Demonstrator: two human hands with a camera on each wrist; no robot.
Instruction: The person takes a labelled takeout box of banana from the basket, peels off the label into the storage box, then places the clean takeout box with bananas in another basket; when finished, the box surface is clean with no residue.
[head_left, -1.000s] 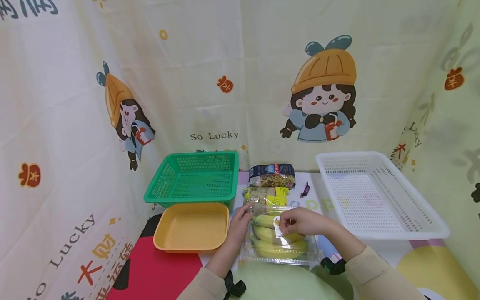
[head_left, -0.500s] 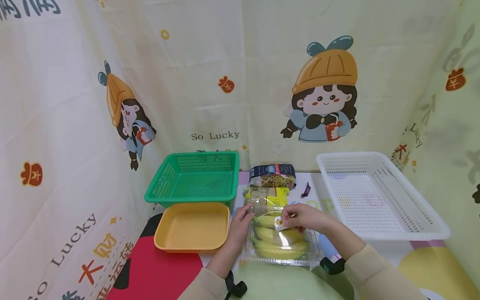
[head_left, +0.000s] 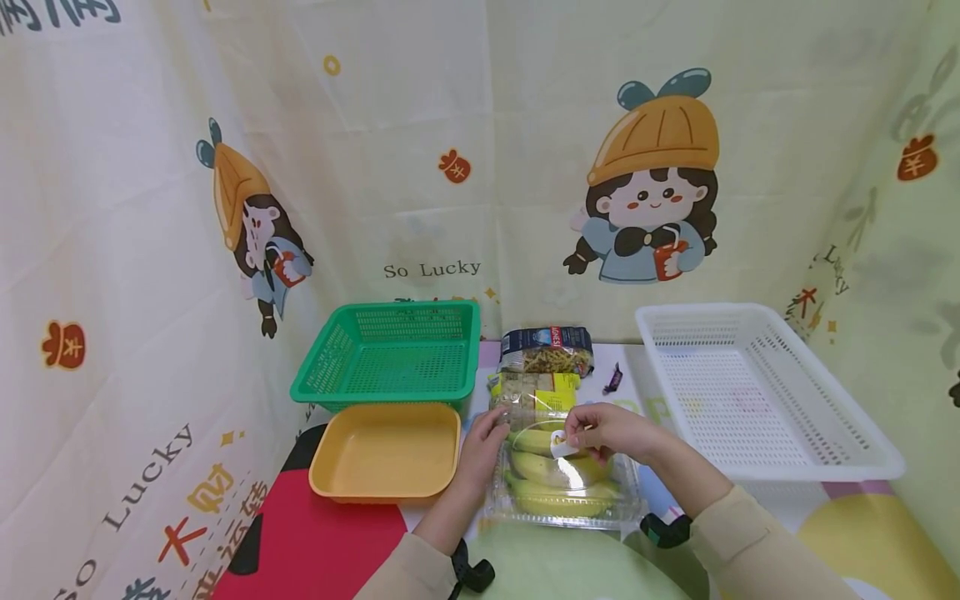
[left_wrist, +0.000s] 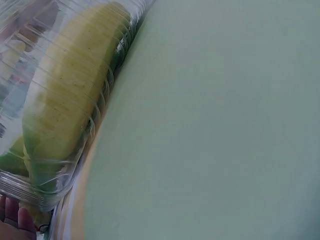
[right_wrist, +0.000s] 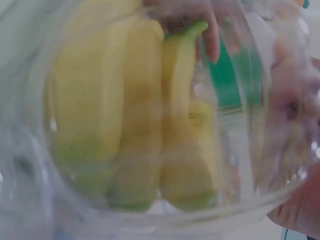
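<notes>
Looks like the label-peeling step on the clear banana box (head_left: pixel 561 483), which sits on the worktop (head_left: pixel 337 542) right in front of the person. The right hand (head_left: pixel 611 432) pinches a small white sticker (head_left: pixel 561 448) at the lid, while the left hand (head_left: pixel 480 446) rests against the box's left edge, fingers loosely curved. Next probably calls for pulling it free while steadying the box.

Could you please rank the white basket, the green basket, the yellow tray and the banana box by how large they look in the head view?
1. white basket, clearly largest, though it lies nearer than the green one.
2. green basket.
3. yellow tray and banana box: too close to rank.
</notes>
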